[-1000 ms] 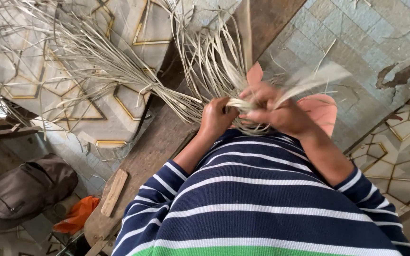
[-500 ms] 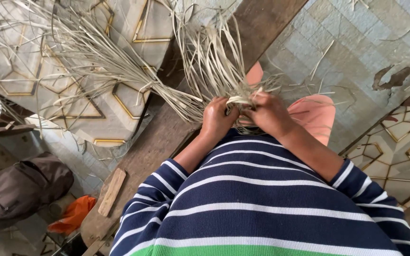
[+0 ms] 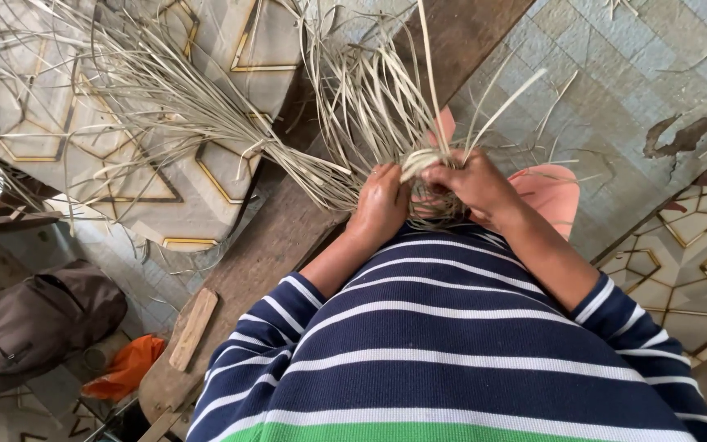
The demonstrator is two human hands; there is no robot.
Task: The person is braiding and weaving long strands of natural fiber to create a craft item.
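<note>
Straw strips point(image 3: 370, 106), pale, flat and stiff, are fanning loose above a small woven knot where both hands are working, just over a brown wooden plank point(image 3: 272, 245). Only that tight start seems plaited; most lengths are lying unwoven, so the weaving looks early. Left hand point(image 3: 380, 205) is pressing closed on the gathered base; right hand point(image 3: 472, 184) is pinching a folded strip. A pink object point(image 3: 554, 196) is showing behind, and patterned tiles point(image 3: 165, 164) are lying around.

No packages, labels, signs or screens are in view.
</note>
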